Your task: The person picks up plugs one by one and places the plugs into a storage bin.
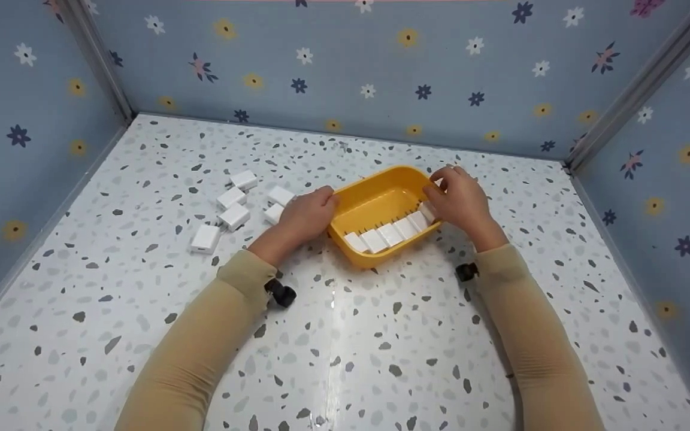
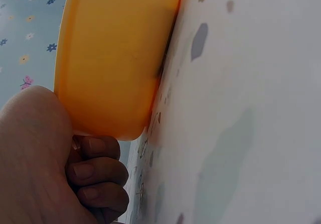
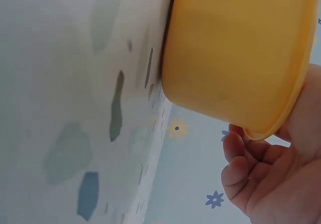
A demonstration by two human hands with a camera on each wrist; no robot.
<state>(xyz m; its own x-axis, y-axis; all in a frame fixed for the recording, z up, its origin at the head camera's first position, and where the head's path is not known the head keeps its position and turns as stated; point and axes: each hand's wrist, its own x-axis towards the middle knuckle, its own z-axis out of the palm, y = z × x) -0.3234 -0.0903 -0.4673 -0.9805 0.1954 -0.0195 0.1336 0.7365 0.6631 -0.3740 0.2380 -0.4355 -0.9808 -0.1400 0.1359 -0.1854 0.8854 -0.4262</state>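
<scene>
1. The yellow tray [image 1: 362, 260] lies between my two hands on the speckled table [image 1: 381, 341], its long axis running from near left to far right.
2. My left hand [image 1: 308, 214] grips the tray's left end, the thumb at the rim and the fingers curled on the outside.
3. My right hand [image 1: 463, 197] holds the right end by its rim, fingers bent, just beside the last block of the row.
4. Six white plug blocks [image 1: 390, 234] stand in a row along the tray's near wall, their pins toward the far side.
5. Six loose white blocks [image 1: 234, 216] lie to the left of my left hand.
6. My right hand partly covers the rightmost block in the row; my left hand partly covers one loose block. Both wrist views show only the tray's outer wall, cut off by the frame, so its contents are out of sight there.
7. The tray is smooth, plastic-looking, an oblong with rounded corners. The blocks are boxy and glossy; the table is white with grey flecks. Blue floral panels [image 1: 351, 60] stand behind it.
</scene>
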